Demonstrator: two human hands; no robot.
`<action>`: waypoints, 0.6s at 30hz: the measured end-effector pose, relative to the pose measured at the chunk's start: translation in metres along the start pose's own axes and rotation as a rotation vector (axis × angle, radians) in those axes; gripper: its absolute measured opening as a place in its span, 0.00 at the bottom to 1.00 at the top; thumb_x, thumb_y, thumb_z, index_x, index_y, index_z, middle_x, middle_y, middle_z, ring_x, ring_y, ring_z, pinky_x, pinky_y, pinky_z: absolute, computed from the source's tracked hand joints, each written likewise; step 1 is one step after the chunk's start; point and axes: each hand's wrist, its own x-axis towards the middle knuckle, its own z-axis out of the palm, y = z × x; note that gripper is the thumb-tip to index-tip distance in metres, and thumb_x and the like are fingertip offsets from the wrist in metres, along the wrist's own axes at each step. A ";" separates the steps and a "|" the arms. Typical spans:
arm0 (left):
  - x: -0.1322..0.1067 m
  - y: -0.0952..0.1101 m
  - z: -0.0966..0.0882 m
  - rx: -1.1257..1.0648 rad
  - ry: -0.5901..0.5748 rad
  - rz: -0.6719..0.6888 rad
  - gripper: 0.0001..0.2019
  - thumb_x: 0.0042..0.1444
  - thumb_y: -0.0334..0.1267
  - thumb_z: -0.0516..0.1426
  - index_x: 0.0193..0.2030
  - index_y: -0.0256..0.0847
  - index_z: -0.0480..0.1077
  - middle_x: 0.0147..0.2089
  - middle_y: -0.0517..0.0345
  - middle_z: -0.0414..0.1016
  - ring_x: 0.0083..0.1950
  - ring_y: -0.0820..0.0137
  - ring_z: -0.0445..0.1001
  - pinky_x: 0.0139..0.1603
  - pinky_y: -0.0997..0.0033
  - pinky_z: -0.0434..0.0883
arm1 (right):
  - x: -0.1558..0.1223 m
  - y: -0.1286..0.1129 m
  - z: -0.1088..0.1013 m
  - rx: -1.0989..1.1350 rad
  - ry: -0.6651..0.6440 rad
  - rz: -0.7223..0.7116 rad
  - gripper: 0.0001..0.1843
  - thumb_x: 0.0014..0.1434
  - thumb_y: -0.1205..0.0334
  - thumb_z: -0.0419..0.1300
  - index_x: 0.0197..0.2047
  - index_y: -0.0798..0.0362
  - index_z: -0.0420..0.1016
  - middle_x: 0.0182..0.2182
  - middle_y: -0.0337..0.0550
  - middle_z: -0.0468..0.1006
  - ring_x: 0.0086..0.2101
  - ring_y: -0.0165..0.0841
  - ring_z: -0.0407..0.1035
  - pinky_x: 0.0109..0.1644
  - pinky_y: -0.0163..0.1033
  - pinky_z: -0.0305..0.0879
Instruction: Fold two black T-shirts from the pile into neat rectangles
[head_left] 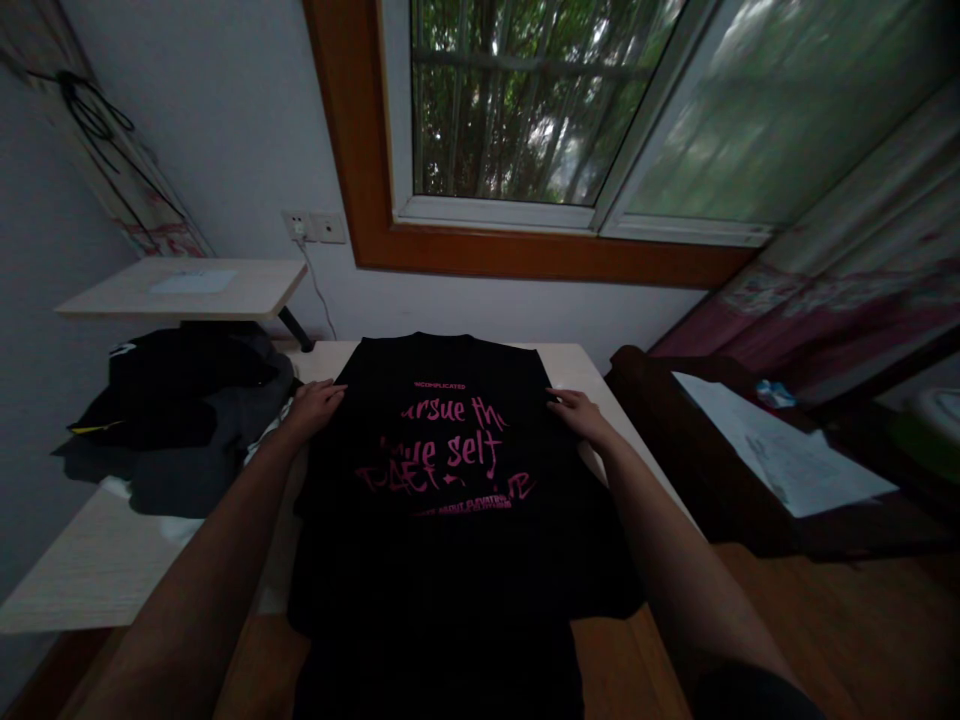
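Observation:
A black T-shirt [457,550] with pink lettering lies spread on the pale table, its lower part reaching over the front edge. Its upper part is narrower than the lower. At the shirt's left side, my left hand [315,408] has its fingers closed on the edge of the cloth. Across from it, my right hand [579,412] pinches the right edge at about the same height. Both forearms stretch forward, one on each side of the shirt. The undersides of the fingers are hidden.
A pile of dark clothes [180,410] sits on the left, under a small raised shelf [262,275] with a paper on it. On the right, a dark brown piece of furniture [720,490] bears a white sheet [787,450]. A window [540,110] is behind the table [630,440].

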 end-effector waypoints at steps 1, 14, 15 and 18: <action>0.003 0.000 0.002 -0.012 0.003 0.000 0.22 0.67 0.44 0.48 0.60 0.43 0.76 0.67 0.50 0.72 0.71 0.57 0.64 0.74 0.54 0.54 | 0.004 -0.001 0.002 -0.059 0.010 -0.001 0.22 0.62 0.55 0.60 0.58 0.48 0.80 0.58 0.50 0.77 0.60 0.48 0.69 0.70 0.58 0.54; 0.021 -0.002 0.010 -0.060 0.074 0.046 0.23 0.65 0.39 0.47 0.59 0.39 0.75 0.66 0.49 0.72 0.70 0.59 0.65 0.74 0.58 0.58 | 0.052 -0.011 0.021 -0.137 0.053 -0.099 0.18 0.65 0.63 0.53 0.50 0.50 0.83 0.57 0.48 0.77 0.58 0.43 0.70 0.69 0.50 0.59; 0.022 -0.001 0.010 -0.052 0.079 0.041 0.23 0.65 0.39 0.47 0.60 0.38 0.75 0.67 0.49 0.71 0.70 0.58 0.64 0.74 0.58 0.57 | 0.057 -0.014 0.022 -0.136 0.059 -0.105 0.19 0.66 0.63 0.53 0.51 0.51 0.83 0.58 0.49 0.76 0.59 0.43 0.69 0.70 0.50 0.58; 0.025 0.005 0.009 -0.026 0.091 0.017 0.24 0.66 0.37 0.46 0.63 0.38 0.73 0.69 0.47 0.68 0.71 0.56 0.62 0.74 0.54 0.58 | 0.072 -0.024 0.027 -0.130 0.074 -0.116 0.21 0.66 0.62 0.52 0.56 0.52 0.80 0.62 0.50 0.72 0.63 0.45 0.65 0.72 0.51 0.55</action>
